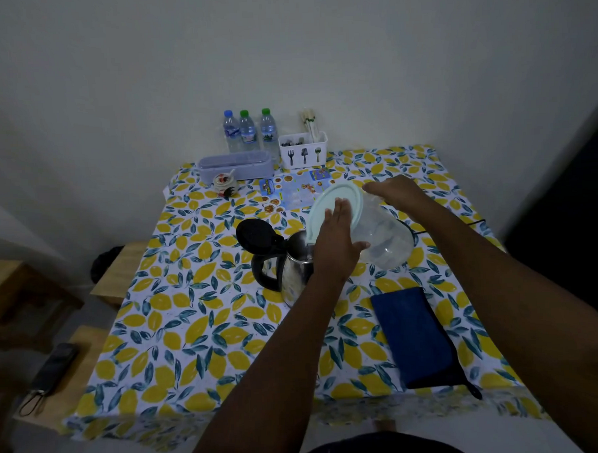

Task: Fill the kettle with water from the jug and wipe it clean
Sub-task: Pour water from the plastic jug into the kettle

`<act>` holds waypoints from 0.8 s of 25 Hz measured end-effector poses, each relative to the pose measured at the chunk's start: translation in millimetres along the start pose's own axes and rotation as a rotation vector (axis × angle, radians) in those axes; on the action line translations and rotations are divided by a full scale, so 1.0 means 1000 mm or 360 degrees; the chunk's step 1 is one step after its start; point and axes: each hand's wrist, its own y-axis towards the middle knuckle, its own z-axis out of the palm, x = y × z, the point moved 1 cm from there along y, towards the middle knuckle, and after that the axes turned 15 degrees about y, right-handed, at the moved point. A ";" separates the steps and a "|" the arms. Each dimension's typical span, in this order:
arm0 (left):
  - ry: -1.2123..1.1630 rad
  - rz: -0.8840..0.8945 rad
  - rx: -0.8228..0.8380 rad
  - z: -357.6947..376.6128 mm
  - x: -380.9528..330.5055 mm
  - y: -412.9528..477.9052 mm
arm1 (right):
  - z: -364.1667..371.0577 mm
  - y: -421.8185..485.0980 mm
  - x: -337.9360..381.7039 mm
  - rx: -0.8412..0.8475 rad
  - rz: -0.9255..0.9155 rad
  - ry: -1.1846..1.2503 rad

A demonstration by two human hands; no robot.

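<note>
A steel kettle (294,272) with a black handle stands mid-table, its black lid (255,235) flipped open to the left. Above it a clear plastic jug (383,238) is tipped leftward, its pale green lid (327,208) over the kettle's mouth. My left hand (337,240) presses flat against the jug's lid. My right hand (397,191) grips the jug from the far side near its top. A folded dark blue cloth (417,337) lies on the table to the right, near the front edge.
The table wears a lemon-print cloth (192,316). At the back stand three water bottles (249,131), a white cutlery caddy (303,150), a grey lidded box (235,165) and a small ceramic pot (224,184). A black cable (475,222) lies at the right. Wooden stools (118,272) stand on the left.
</note>
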 end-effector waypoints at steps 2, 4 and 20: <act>0.0044 0.0035 0.0013 0.000 -0.003 0.001 | -0.003 -0.002 -0.005 -0.0033 0.0035 0.0105; 0.0110 0.0071 0.0046 0.000 -0.006 0.003 | -0.006 -0.005 -0.011 -0.0061 0.0075 0.0230; 0.0780 0.0575 0.0364 0.085 -0.101 0.063 | -0.103 0.025 -0.143 -0.0428 0.0527 0.0956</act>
